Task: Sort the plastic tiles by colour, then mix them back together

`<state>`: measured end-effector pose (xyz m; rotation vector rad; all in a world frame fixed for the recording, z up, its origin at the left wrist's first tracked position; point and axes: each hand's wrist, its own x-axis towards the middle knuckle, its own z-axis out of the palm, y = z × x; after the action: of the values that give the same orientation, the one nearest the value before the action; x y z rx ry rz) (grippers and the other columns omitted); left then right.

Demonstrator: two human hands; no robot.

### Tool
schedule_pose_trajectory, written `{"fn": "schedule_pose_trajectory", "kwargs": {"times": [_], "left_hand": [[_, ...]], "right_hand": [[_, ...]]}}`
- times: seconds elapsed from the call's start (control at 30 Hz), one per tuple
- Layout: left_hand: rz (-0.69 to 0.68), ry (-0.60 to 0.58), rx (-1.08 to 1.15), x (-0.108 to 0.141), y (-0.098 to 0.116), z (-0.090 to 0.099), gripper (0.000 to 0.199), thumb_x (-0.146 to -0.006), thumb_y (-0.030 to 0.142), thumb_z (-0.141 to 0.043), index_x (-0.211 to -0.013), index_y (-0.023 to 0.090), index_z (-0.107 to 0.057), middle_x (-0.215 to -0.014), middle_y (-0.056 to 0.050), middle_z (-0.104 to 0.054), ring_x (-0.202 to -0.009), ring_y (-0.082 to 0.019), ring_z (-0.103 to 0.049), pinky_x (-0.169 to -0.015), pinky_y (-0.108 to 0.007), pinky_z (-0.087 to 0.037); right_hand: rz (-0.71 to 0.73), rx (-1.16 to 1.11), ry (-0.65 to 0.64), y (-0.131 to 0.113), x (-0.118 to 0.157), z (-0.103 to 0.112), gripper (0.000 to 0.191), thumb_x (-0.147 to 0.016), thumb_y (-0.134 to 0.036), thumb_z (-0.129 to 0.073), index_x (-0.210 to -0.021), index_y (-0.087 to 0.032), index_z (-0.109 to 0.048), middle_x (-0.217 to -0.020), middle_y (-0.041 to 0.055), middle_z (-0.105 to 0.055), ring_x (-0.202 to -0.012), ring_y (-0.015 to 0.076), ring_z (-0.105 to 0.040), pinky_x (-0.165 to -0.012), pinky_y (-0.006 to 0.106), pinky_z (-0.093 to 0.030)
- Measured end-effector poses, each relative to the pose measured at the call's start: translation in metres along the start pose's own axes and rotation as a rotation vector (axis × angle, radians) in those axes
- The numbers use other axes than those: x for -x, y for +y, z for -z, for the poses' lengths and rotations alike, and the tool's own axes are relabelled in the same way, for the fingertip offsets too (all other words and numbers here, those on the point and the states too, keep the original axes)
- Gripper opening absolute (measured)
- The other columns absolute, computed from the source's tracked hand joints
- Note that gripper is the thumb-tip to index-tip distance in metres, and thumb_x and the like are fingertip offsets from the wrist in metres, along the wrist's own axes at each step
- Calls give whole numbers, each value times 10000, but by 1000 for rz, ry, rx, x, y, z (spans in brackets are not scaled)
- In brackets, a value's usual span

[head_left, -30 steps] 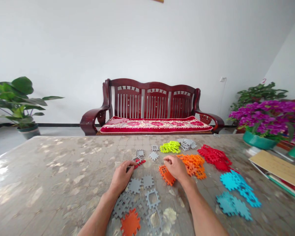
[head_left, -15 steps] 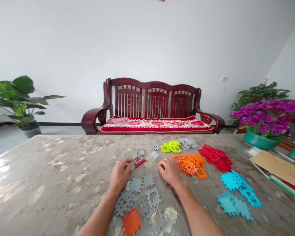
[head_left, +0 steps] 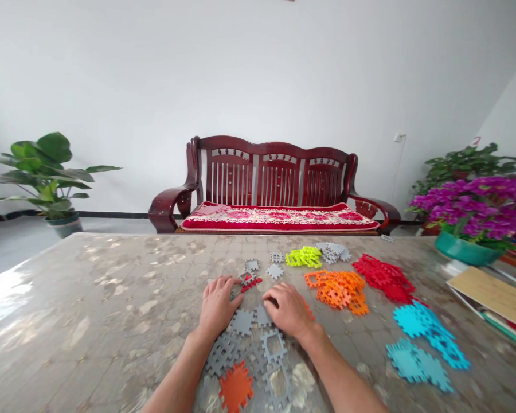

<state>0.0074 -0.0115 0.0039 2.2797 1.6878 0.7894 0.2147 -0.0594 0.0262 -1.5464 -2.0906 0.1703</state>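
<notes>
My left hand [head_left: 217, 305] rests on the table with its fingers stretched forward and the thumb apart. A bit of grey shows between its thumb and fingers, beside the grey jigsaw-edged tiles [head_left: 242, 322]. My right hand [head_left: 289, 310] is curled, thumb near the forefinger, over the edge of another grey tile [head_left: 262, 316]; whatever its fingers hold is hidden. Just past its knuckles peeks an orange tile [head_left: 309, 310]. Between my forearms lie grey frame tiles [head_left: 274, 345] and a darker orange tile [head_left: 235, 386]. Small red strips [head_left: 251, 284] lie ahead of my left fingers.
To the right are piles of orange tiles [head_left: 339, 288], red tiles [head_left: 382, 278] and blue tiles [head_left: 430, 330]. Yellow-green tiles [head_left: 303, 256] and light grey tiles [head_left: 333, 252] lie farther back. A notebook [head_left: 490, 295] and a flower pot [head_left: 468, 248] stand at the right edge.
My left hand has spread its fingers and moved slightly toward the middle. My right hand has shifted left and nearer, over a grey tile. An orange tile now shows beside it.
</notes>
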Motion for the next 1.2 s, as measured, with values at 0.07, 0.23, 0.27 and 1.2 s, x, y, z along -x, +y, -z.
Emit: {"fn": "schedule_pose_trajectory", "kwargs": {"times": [0.07, 0.23, 0.27, 1.2], "left_hand": [[-5, -9, -7, 0, 0, 0, 235, -805, 283, -600, -1029, 277, -673, -1231, -55, -614, -1187, -268, -510, -1029, -431, -332], [-7, -3, 0, -1, 0, 2, 135, -818, 255, -559, -882, 259, -678, -1172, -48, -638, -1134, -255, -551, -998, -404, -358], [-8, -1, 6, -1, 1, 3, 139, -821, 251, -549, -873, 258, -677, -1165, -47, -643, -1129, -255, -558, -998, -404, -361], [159, 67, 264, -10, -10, 0, 231, -824, 258, -520, -952, 220, -708, -985, -35, -739, -953, -201, -658, -868, -291, -455]], "right_hand": [[4, -5, -5, -3, 1, -1, 169, -816, -168, -566, -846, -257, -707, -878, 15, -708, -892, 189, -593, -817, 298, -391], [59, -87, -7, -13, 2, 0, 158, -787, -169, -607, -856, -262, -715, -880, 9, -707, -903, 186, -595, -839, 302, -399], [88, -122, -9, -16, 3, 1, 146, -777, -176, -630, -857, -262, -717, -880, 7, -708, -905, 186, -598, -850, 303, -401], [420, -247, -389, -62, 20, -14, 329, -712, -175, -642, -1020, -262, -720, -1055, 6, -629, -878, 136, -597, -785, 205, -452]]}}
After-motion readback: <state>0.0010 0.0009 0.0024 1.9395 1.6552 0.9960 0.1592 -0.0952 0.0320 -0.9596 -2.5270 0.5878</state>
